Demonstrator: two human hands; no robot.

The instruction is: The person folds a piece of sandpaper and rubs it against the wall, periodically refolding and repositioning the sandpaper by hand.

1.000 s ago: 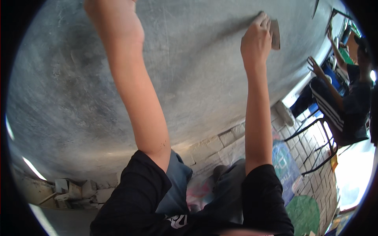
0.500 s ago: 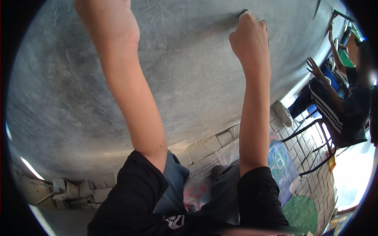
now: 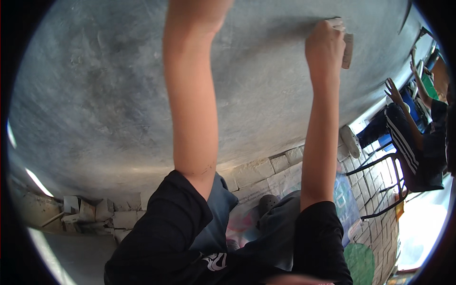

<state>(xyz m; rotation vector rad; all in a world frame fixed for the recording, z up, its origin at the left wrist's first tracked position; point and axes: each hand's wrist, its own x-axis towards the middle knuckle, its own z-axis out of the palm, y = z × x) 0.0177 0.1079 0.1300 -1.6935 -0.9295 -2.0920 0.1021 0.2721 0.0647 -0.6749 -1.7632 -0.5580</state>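
Observation:
A wide grey wall [image 3: 118,109] with a mottled, smeared finish fills the upper part of the view. Up at the right, my right hand [image 3: 325,45] is closed around a flat grey-brown piece [image 3: 348,51] and holds it against or close to the wall. One edge of this piece shows past my knuckles; its kind I cannot make out. My left arm reaches up in front of the wall, and only the wrist and heel of my left hand [image 3: 202,16] show. The top edge of the picture cuts off its fingers.
Broken blocks [image 3: 88,211] lie at the wall's foot on the left. Printed sheets [image 3: 349,204] and a green round thing [image 3: 359,261] cover part of the brick paving [image 3: 380,228]. At the right, a person [image 3: 403,137] sits on a black-framed chair [image 3: 403,185], hands raised.
Both my arms have shifted right in the picture. My right hand is also slightly lower, and more of the flat piece shows beside it. The view has shifted a little.

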